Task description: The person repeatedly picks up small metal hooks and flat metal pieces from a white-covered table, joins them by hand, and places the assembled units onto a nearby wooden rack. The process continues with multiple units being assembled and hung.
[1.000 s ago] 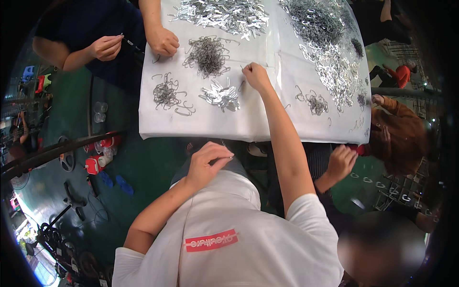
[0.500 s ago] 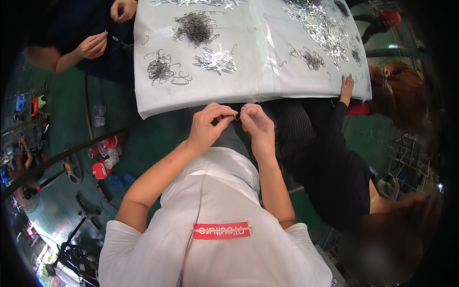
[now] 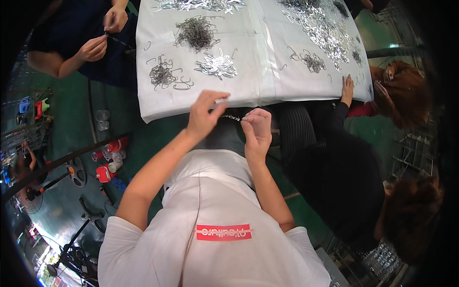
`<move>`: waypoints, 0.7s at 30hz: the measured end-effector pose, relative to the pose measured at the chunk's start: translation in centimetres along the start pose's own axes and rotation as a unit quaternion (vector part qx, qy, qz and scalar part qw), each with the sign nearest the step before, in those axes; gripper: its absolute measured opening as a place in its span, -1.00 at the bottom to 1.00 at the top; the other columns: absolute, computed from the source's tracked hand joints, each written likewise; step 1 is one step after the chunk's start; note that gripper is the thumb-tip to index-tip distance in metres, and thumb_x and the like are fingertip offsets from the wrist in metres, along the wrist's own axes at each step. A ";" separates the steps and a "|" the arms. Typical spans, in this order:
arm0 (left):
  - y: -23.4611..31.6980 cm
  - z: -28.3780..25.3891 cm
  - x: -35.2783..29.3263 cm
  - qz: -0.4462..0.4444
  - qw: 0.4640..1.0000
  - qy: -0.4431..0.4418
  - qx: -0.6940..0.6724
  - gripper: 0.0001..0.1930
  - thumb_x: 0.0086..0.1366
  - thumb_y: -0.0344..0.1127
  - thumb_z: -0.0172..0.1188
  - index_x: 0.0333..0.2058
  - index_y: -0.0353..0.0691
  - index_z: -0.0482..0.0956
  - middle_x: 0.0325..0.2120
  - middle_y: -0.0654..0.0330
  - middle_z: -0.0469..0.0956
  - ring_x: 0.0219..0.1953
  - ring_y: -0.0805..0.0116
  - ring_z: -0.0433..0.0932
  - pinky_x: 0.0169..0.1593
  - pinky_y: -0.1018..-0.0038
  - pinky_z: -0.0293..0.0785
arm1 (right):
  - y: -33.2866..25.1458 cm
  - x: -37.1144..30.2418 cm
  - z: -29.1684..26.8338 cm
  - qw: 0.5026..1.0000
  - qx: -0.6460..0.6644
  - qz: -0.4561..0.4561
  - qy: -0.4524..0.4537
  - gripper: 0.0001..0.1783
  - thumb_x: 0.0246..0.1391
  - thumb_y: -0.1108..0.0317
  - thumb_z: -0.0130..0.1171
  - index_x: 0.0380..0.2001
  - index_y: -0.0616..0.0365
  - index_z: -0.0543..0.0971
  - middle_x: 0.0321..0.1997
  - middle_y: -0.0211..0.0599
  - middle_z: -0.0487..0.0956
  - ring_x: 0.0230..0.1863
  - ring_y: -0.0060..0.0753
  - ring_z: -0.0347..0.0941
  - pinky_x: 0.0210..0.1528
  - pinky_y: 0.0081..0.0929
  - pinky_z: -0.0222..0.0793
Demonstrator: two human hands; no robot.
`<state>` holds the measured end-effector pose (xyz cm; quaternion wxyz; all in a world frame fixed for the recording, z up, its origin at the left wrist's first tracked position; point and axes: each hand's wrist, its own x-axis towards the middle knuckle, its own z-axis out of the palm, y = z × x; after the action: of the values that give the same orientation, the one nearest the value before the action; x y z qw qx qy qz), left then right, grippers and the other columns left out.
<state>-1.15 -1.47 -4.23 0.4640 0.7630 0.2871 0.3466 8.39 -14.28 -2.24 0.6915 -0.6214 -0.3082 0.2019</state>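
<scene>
A short silver metal chain [image 3: 231, 117] hangs just off the table's near edge, over my lap. The thumb and fingers of my right hand [image 3: 258, 128] pinch one end of it. My left hand [image 3: 205, 114] is raised at the table edge, left of the chain, thumb and fingers apart and somewhat blurred; I see nothing in it. Beyond it on the white-covered table [image 3: 191, 98] lie a heap of shiny flat metal links [image 3: 217, 66] and a small pile of dark bent wire hooks [image 3: 162, 74]. A larger wire hook pile [image 3: 196, 34] sits farther back.
More silver links [image 3: 320, 34] and hooks [image 3: 313, 62] cover the table's right half. At the left, a co-worker's hands [image 3: 93, 48] hold a thin dark strand. Beside me on the right, a person in black rests a hand [image 3: 347, 90] on the table. Red containers [image 3: 105, 173] stand on the floor.
My left hand has let go near the right hand's fingertips and moved up and left toward the table. The chain now shows between my hands. The left co-worker's hands have come together.
</scene>
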 end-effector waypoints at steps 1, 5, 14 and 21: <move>-1.6 0.1 1.6 0.020 0.999 0.019 0.036 -0.83 0.14 -0.47 0.26 -0.24 -0.23 0.63 -0.34 0.15 0.61 -0.25 0.21 0.55 -0.21 0.39 0.49 | -0.1 0.1 -0.2 1.000 -0.016 -0.006 -0.004 -0.91 0.04 0.59 0.21 -0.38 0.19 0.54 -0.16 -0.33 0.36 -0.30 -0.60 0.31 -0.27 -0.67 0.30; -7.3 1.3 8.2 0.085 0.982 0.031 0.168 -0.89 0.15 -0.43 0.24 -0.33 -0.25 0.64 -0.35 0.14 0.60 -0.24 0.18 0.53 -0.14 0.31 0.46 | -0.1 0.5 -0.3 0.999 -0.027 -0.011 -0.018 -0.92 0.03 0.57 0.24 -0.39 0.18 0.55 -0.18 -0.33 0.37 -0.30 -0.56 0.32 -0.26 -0.64 0.31; -11.3 3.5 12.2 0.081 0.885 -0.168 0.428 -0.90 0.18 -0.45 0.12 -0.35 -0.23 0.60 -0.36 0.08 0.50 -0.15 0.09 0.51 -0.15 0.21 0.48 | 0.1 1.5 -0.5 0.999 -0.042 0.005 -0.032 -0.92 0.02 0.57 0.25 -0.40 0.20 0.55 -0.17 -0.32 0.37 -0.26 -0.51 0.37 -0.26 -0.62 0.35; -10.8 1.1 13.7 -0.031 0.950 -0.153 0.270 -0.77 0.14 -0.43 0.15 -0.20 -0.29 0.60 -0.31 -0.03 0.58 -0.22 0.06 0.58 -0.09 0.27 0.48 | 0.3 1.4 -0.7 0.997 -0.060 0.024 -0.043 -0.94 0.06 0.53 0.21 -0.38 0.19 0.52 -0.19 -0.36 0.37 -0.23 -0.53 0.29 -0.19 -0.61 0.27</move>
<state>6.63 12.74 -10.75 0.2891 0.8945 0.3188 0.1208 9.95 -13.82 -2.34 0.6339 -0.6599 -0.3341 0.2259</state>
